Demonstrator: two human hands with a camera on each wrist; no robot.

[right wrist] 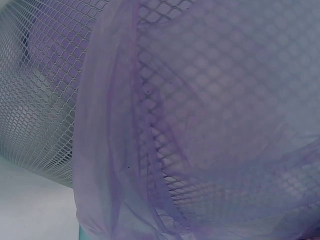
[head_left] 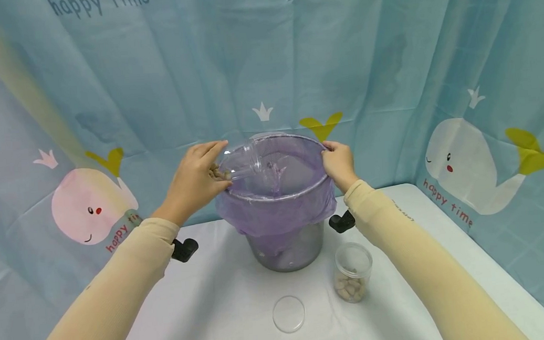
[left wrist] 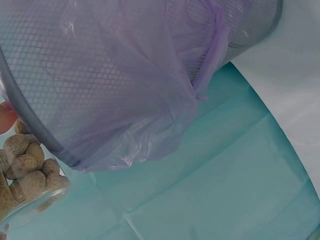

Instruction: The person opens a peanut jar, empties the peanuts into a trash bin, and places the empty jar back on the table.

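I'm mid-pour: my left hand (head_left: pixel 192 183) has its grip curled round the tipped jar (head_left: pixel 240 164) at the bin (head_left: pixel 287 253)'s left rim, my right hand (head_left: pixel 339 164) pinches the right rim, and next I judge a steeper tilt is needed.

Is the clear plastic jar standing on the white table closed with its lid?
No, the clear plastic jar stands open, its round clear lid lying flat beside it.

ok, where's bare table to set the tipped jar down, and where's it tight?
Free: the white table front-left, between the left sleeve and the loose lid; also the far right, beyond the right sleeve. Tight: front-right, where the upright jar and lid sit just before the bin. The left hand holds the tipped jar over the rim.
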